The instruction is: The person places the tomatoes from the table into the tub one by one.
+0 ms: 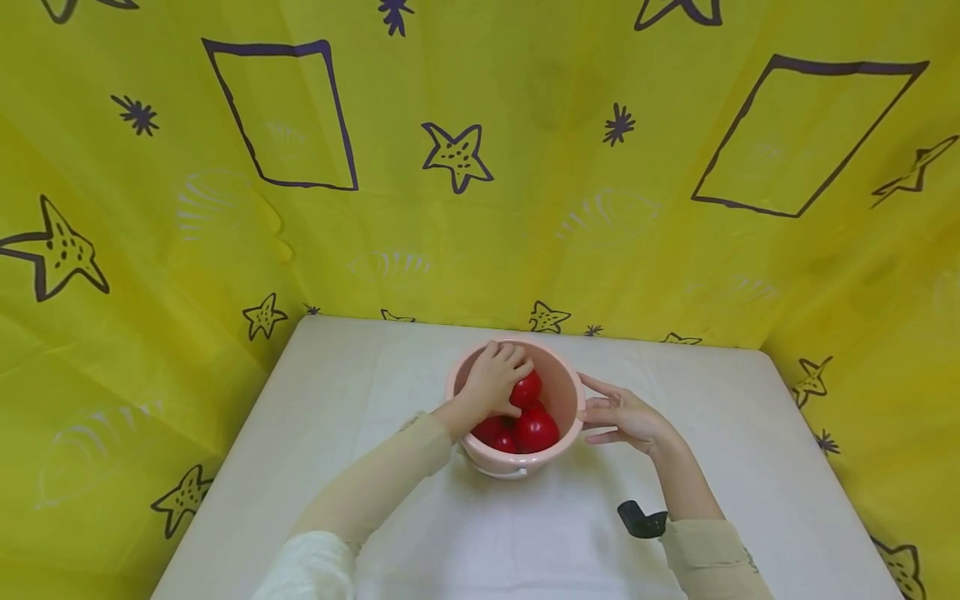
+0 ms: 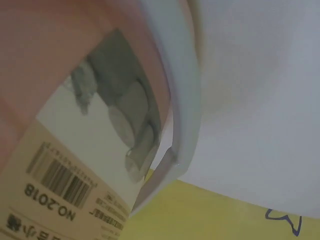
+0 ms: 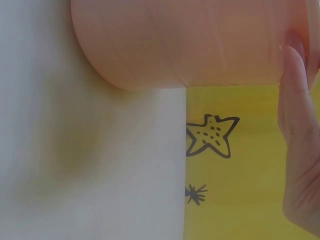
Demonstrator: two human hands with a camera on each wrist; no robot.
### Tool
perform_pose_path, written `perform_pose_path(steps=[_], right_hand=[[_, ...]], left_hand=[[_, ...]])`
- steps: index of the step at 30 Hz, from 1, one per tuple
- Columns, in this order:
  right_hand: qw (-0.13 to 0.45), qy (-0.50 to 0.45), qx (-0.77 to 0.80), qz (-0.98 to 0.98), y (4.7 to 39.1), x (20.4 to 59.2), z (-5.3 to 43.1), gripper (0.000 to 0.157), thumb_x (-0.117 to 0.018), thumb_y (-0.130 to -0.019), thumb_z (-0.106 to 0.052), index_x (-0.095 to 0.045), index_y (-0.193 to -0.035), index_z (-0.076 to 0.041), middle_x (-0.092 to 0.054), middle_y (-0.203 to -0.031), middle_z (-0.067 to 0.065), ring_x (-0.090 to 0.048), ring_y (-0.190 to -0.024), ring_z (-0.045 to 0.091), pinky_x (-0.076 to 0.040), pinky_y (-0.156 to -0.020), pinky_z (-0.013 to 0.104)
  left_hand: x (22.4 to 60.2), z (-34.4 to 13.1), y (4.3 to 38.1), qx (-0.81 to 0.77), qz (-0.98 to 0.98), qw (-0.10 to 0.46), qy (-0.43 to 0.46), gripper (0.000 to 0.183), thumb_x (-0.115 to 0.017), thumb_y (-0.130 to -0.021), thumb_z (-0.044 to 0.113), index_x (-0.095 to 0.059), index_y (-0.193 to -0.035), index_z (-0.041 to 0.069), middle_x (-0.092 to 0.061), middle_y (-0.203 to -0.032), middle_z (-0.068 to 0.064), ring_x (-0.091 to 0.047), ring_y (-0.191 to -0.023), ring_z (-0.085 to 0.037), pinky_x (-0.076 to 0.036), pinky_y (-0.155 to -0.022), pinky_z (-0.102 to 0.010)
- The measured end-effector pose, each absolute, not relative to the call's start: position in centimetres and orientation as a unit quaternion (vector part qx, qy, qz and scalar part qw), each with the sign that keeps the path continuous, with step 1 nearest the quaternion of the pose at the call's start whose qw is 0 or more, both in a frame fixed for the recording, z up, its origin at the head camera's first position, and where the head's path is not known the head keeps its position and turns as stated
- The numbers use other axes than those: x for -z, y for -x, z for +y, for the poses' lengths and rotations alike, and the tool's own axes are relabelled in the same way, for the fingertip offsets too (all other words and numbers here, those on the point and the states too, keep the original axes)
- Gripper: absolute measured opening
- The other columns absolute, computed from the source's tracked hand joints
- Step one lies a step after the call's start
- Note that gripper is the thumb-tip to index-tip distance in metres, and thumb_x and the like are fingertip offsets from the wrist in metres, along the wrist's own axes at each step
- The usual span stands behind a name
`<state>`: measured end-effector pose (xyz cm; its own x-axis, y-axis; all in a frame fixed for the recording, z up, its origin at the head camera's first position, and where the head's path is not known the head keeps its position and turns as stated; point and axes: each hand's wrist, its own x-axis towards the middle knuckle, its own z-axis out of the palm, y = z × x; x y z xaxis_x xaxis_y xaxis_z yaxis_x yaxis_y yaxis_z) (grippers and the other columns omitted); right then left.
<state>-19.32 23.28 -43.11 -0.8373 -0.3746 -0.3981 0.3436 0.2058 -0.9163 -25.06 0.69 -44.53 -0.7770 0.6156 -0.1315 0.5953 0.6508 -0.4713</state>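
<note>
A pink bucket (image 1: 566, 379) stands upright on the table, holding several shiny, round red fruits (image 1: 536, 430). My left hand (image 1: 491, 383) reaches over the rim into it, fingers curled around one red fruit (image 1: 527, 389) on top of the others. At the bucket's right side, my right hand (image 1: 628, 417) touches the rim with fairly straight, spread fingertips. In the right wrist view those fingers (image 3: 296, 75) lie against the outer wall just by the rim. The left wrist view looks down the bucket's outside, showing its white handle (image 2: 187, 100) and a printed label (image 2: 75, 165); the left hand is hidden there.
A white cloth covers the table (image 1: 360, 367). Yellow curtain (image 1: 517, 233) with starfish drawings hangs behind and at both sides. A black strap end (image 1: 642, 520) sticks out beside the right wrist.
</note>
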Motion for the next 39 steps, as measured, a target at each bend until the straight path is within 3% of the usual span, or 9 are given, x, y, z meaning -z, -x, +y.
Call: perform_pose_path(steps=[11, 22, 27, 33, 36, 39], right_hand=[[0.282, 0.002, 0.628, 0.725, 19.2, 43.1, 23.4, 0.073, -0.062, -0.085, -0.013, -0.021, -0.145, -0.012, -0.055, -0.116, 0.023, -0.063, -0.088, 0.021, -0.053, -0.078, 0.041], [0.279, -0.008, 0.628, 0.726, 19.3, 43.3, 23.5, 0.073, -0.064, -0.084, -0.014, -0.023, -0.145, -0.016, -0.054, -0.119, 0.023, -0.062, -0.089, 0.022, -0.052, -0.079, 0.042], [0.276, -0.009, 0.626, 0.729, 19.4, 43.4, 23.4, 0.072, -0.063, -0.084, -0.014, -0.024, -0.144, -0.015, -0.054, -0.119, 0.024, -0.062, -0.09, 0.023, -0.053, -0.078, 0.043], [0.262, 0.003, 0.602, 0.755, 19.2, 43.3, 23.0, 0.069, -0.064, -0.084, -0.018, -0.028, -0.143, -0.015, -0.058, -0.114, 0.021, -0.063, -0.091, 0.025, -0.054, -0.076, 0.041], [0.22, 0.016, 0.549, 0.806, 18.8, 42.9, 23.0, 0.07, -0.065, -0.084, -0.026, -0.029, -0.142, -0.014, -0.059, -0.111, 0.019, -0.062, -0.091, 0.028, -0.054, -0.076, 0.04], [0.101, 0.031, 0.447, 0.888, 18.1, 41.9, 23.4, 0.067, -0.064, -0.085, -0.029, -0.032, -0.141, -0.012, -0.057, -0.11, 0.019, -0.06, -0.093, 0.033, -0.054, -0.074, 0.043]], left_hand=[[44.7, 1.3, 24.8, -0.314, -0.893, 0.004, 0.323, 0.083, -0.048, -0.072, 0.073, -0.028, -0.139, 0.027, -0.032, -0.135, 0.0, -0.028, -0.123, -0.019, -0.028, -0.101, -0.036], [44.9, 1.4, 25.0, -0.27, -0.909, -0.005, 0.318, 0.081, -0.054, -0.074, 0.065, -0.029, -0.14, 0.024, -0.033, -0.136, -0.001, -0.03, -0.122, -0.02, -0.029, -0.101, -0.036], [44.4, 1.0, 25.0, -0.185, -0.931, 0.002, 0.316, 0.08, -0.061, -0.074, 0.059, -0.031, -0.138, 0.023, -0.034, -0.136, -0.002, -0.029, -0.123, -0.021, -0.03, -0.103, -0.038], [43.7, -1.1, 24.0, 0.0, -0.962, 0.067, 0.265, 0.071, -0.067, -0.073, 0.051, -0.039, -0.131, 0.021, -0.044, -0.125, -0.003, -0.036, -0.116, -0.021, -0.032, -0.102, -0.045], [43.4, -2.9, 23.3, 0.061, -0.967, 0.1, 0.227, 0.069, -0.067, -0.073, 0.05, -0.04, -0.129, 0.019, -0.046, -0.12, -0.004, -0.038, -0.112, -0.022, -0.034, -0.098, -0.045], [42.9, -5.2, 22.5, 0.104, -0.967, 0.133, 0.191, 0.068, -0.065, -0.074, 0.049, -0.042, -0.129, 0.015, -0.048, -0.119, -0.007, -0.04, -0.11, -0.025, -0.035, -0.095, -0.046]])
